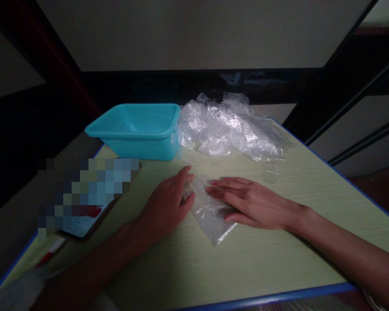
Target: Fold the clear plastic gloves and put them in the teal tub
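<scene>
A small clear plastic bag (210,218) lies flat on the pale green table (246,259), folded into a strip. My right hand (249,201) rests flat on it, fingers stretched out and pointing left. At the bag's left edge sits my left hand (168,205), its fingers curled against the plastic, thumb near the bag's upper corner. Whether the left fingers pinch the edge is hard to make out.
A turquoise plastic tub (139,129) stands at the back left. Beside it to the right lies a heap of crumpled clear plastic bags (227,129). A phone (84,216) lies at the left edge. The table has a blue rim (262,298) close in front.
</scene>
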Motion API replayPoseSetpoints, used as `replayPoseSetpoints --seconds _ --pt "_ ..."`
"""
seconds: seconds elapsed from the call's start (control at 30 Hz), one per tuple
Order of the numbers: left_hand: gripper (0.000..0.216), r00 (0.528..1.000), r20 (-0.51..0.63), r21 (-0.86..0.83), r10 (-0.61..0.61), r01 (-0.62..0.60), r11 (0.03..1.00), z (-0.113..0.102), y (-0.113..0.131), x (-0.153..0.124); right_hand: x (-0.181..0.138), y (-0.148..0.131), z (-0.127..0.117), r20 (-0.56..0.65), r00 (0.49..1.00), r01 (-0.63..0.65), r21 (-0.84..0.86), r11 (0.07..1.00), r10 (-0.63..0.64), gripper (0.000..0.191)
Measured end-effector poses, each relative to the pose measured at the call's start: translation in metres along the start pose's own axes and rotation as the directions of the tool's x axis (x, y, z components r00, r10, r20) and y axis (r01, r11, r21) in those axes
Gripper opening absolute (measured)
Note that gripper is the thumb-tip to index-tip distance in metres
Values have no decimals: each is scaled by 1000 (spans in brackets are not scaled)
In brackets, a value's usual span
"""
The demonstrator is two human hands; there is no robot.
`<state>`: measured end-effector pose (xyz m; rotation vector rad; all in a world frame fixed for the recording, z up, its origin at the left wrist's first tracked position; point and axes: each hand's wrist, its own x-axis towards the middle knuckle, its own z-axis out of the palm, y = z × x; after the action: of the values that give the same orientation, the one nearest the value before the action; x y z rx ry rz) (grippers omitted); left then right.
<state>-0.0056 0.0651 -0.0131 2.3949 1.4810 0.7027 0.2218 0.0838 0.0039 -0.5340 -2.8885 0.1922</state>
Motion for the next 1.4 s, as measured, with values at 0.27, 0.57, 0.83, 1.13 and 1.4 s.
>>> replayPoseSetpoints --seconds 0.27,0.57,0.83,1.13,1.4 --pt "42 991 -62 62 122 -118 991 4 0 -2 -1 -1 -1 -2 999 42 -31 999 -42 57" --pt "33 949 -34 -35 312 -313 949 5 18 -6 0 -2 -2 30 1000 8 -12 1000 -7 59" --pt "60 964 126 -32 234 -232 972 11 29 -13 1 -3 -3 16 1000 -16 38 999 16 58" --pt "84 932 291 158 216 -270 950 9 26 -16 1 -3 -4 23 1000 -18 112 994 15 61" --pt "100 927 346 183 144 -217 959 8 29 -15 0 -3 -4 29 999 -20 100 995 17 61"
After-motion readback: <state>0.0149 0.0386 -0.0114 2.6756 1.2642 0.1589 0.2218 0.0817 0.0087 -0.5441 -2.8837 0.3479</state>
